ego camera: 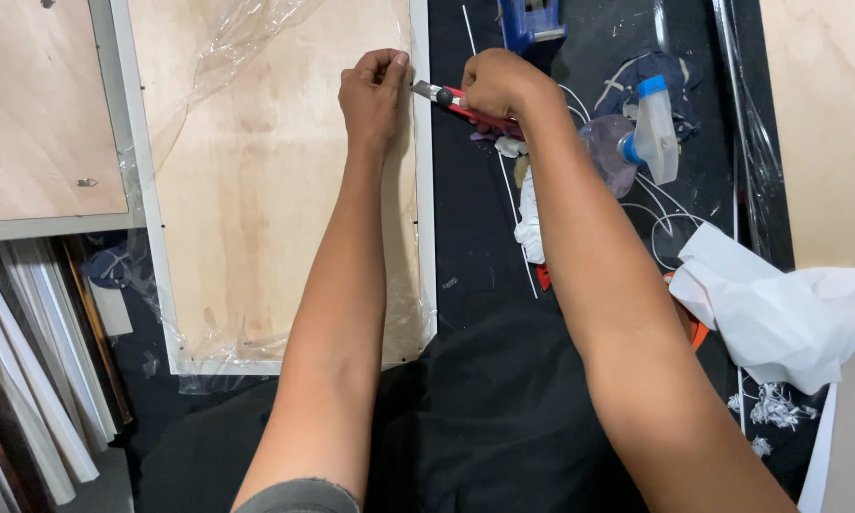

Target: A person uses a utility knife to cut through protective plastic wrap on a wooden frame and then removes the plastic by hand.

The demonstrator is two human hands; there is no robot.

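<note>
Your right hand [496, 84] grips the red cutter [458, 103] (blade pointing left), just beside your left hand [374, 90], which pinches the plastic film [220, 47] at the white frame [424, 190].

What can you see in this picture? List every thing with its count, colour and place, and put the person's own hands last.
framed board: one, pale wood with white frame, centre left on the black table
clear plastic film: one sheet, transparent, loose over the board's top and edges
second board: one, pale wood, grey edge, top left
white strips: several, white, stacked at lower left
utility knife: one, red with grey tip, at the frame's right edge
spray bottle: one, clear with blue and white head, lying right of centre
crumpled paper: one, white, right
blue tool: one, blue, top centre, partly cut off
left hand: one, fingers pinching at the frame's upper right edge
right hand: one, gripping the knife
</note>
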